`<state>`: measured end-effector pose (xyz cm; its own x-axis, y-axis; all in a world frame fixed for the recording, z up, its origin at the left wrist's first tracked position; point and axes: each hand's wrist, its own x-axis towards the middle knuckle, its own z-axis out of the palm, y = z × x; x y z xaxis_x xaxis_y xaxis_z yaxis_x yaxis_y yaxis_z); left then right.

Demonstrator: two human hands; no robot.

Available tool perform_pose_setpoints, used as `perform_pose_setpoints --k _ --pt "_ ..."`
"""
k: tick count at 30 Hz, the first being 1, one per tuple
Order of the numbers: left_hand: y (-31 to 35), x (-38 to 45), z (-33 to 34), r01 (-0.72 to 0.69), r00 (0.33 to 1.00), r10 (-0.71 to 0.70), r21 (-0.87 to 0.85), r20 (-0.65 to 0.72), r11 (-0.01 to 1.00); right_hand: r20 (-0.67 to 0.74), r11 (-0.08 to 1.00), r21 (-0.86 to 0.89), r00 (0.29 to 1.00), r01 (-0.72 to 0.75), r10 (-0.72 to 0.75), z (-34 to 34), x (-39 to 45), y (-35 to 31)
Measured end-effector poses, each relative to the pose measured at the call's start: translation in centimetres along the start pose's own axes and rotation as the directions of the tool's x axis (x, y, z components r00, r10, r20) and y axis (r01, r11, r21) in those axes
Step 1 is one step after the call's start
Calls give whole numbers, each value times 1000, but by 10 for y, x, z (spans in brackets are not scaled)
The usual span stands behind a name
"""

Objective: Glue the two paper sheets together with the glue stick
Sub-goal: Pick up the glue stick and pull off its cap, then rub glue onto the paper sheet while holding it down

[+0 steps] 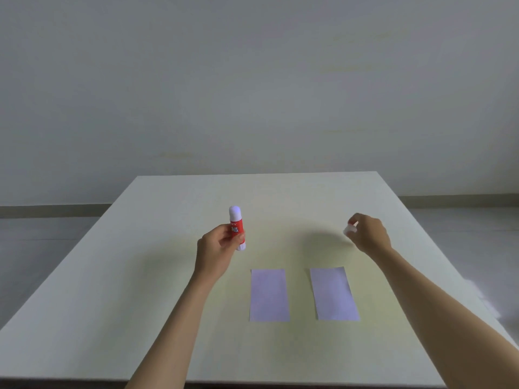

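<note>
Gripping the glue stick (237, 230) around its red label, the left hand (217, 248) holds it upright above the table (112, 276), fingers closed round the barrel and the pale upper end showing clear above them. That end looks uncapped, though the picture is too soft to say how far the glue itself stands out. The right hand (369, 234) is off to the other side, well apart, pinched shut on a small white piece that I take to be the cap (349, 229) — it is blurred, so this is a judgement and not a certainty.

Below and nearer the person lie the two paper sheets, flat on the tabletop, side by side with a gap between them, their long axes running away from the viewer. The left sheet (269, 294) sits just down and to the right of the hand with the glue; the right sheet (334, 293) lies nearer the right forearm.

The coming move turns on this — the stick's long axis is vertical with the glue end pointing up, away from the paper. So the left hand would need to tip it over, then bring it down and inward to the left sheet, which is its nearer target. The right hand must first be rid of the cap to steady the paper.
</note>
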<state>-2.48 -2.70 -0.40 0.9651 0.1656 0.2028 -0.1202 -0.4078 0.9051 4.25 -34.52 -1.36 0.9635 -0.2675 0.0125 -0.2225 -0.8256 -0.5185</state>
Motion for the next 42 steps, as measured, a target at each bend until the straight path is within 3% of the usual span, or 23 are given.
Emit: perform_pose_setpoints --k 5,12,16,21,23,26,32,36,39,42 --pt "1 -5 7 -6 999 8 -55 34 998 -1 992 -123 1000 27 -27 9 -5 9" --pt "1 -6 6 21 999 -18 -79 33 997 51 990 -117 996 76 -71 7 -9 17" --pt "6 -11 7 74 997 -68 -238 34 968 63 983 -136 991 126 -118 -2 -15 7" --pt "16 -15 14 94 996 -85 -395 39 914 -33 945 103 951 309 -307 -10 -40 -53" --pt "20 -17 17 95 995 -91 -434 30 896 15 879 241 904 410 -426 -8 -62 -83" --pt "27 -20 22 86 996 -90 -481 15 873 154 810 381 833 445 -531 1 -95 -115" --pt "40 -28 16 86 996 -81 -538 33 839 -12 790 349 845 504 -534 22 -119 -130" --pt "47 -26 8 103 987 -161 -663 -26 742 -76 751 296 799 590 -597 24 -123 -126" --pt "52 -26 7 117 984 -176 -732 -3 672 -40 703 401 778 587 -627 22 -126 -125" --pt "53 -28 6 122 987 -162 -752 20 648 90 634 603 749 484 -657 15 -127 -123"
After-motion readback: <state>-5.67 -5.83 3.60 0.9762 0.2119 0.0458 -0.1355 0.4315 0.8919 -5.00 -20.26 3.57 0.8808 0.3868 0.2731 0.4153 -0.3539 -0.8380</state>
